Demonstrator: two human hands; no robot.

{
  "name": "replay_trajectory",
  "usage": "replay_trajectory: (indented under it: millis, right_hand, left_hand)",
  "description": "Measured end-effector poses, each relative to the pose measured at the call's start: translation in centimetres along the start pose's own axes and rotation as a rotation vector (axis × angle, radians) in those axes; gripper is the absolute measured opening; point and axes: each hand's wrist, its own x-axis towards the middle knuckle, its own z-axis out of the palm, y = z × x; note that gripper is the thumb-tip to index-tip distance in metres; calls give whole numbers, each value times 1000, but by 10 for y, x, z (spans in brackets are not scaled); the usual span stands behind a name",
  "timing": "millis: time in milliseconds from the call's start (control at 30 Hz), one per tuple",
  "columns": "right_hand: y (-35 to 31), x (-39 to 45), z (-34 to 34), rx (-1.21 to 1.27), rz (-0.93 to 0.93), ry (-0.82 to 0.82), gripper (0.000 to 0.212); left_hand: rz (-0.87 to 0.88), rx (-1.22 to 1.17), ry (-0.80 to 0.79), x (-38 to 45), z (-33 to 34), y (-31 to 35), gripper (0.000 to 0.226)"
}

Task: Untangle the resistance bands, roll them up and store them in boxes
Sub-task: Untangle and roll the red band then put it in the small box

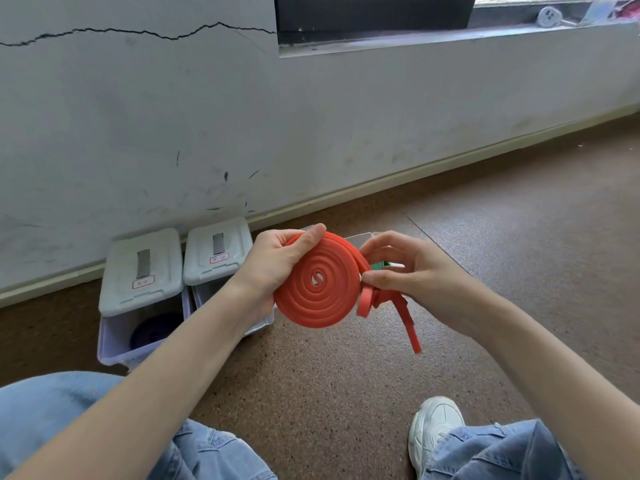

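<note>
Speckled brown flooring point(346, 393) runs up to a scuffed grey wall point(173, 133) with a long dark crack across its upper part, and a window ledge point(450, 39) sits high at the right. Against the skirting stand two translucent storage boxes with pale lids: the left box point(138, 306) shows a dark purple roll point(152, 332) through its front wall, and the right box point(216, 252) is partly hidden behind the left forearm. Both lids carry small red-edged labels too blurred to read.

Held above the floor, in front of the boxes, is an orange-red resistance band point(317, 280), wound into a flat spiral of several turns. The left hand point(277, 263) grips the coil from its left side, thumb laid over the top edge and fingers behind it. The right hand point(412, 275) pinches the loose end of the band just beside the coil's right edge; from there the tail folds once and hangs downward. Something green point(379, 265) shows between the right hand's fingers, too hidden to identify.

Blue jeans point(52, 410) cover both legs at the bottom, and a white sneaker point(434, 427) rests on the floor at the lower right.
</note>
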Motion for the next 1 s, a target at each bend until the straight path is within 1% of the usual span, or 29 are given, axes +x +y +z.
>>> replay_trajectory:
  millis: [33,100,200,300,400,467,600,667,700,767,800,833,867,933,1000]
  right_hand:
    - [1,1,1,-25,-3,12,22]
    - [2,2,3,-112,-33,21,24]
    - [3,2,7,-261,-55,-39,37]
    - [9,3,9,-360,-72,21,48]
    - [13,3,10,-332,-63,46,47]
    - [13,3,9,-321,-82,44,45]
    - [18,5,19,-397,-198,172,43]
    - [25,6,26,-371,-255,222,43]
    - [29,6,26,-327,-248,224,42]
    - [37,11,25,-228,-166,213,34]
    - [41,14,22,-248,-116,221,27]
    - [47,19,17,-348,-80,216,22]
    - [52,23,12,-449,-35,193,20]
    - [61,30,5,-509,35,132,28]
    - [70,39,4,-470,78,98,33]
  left_hand:
    - [-15,-19,8,0,1,-2,41]
    - [-53,-53,24,0,1,-5,33]
    - [-99,-117,57,2,-1,-5,27]
    - [-89,-83,43,2,1,-6,23]
    - [-27,3,0,1,2,-7,27]
    - [-11,-4,-19,0,2,-7,23]
    - [11,-141,84,5,2,-8,13]
    - [8,-202,131,10,3,-10,12]
    - [-8,-222,150,13,4,-12,15]
    - [-53,-235,169,19,7,-20,22]
    - [-69,-227,163,22,9,-25,24]
    - [-78,-199,149,26,11,-31,25]
    - [-82,-151,131,29,11,-36,23]
    - [-89,-61,111,37,8,-47,18]
    - [-125,-44,99,45,2,-56,24]
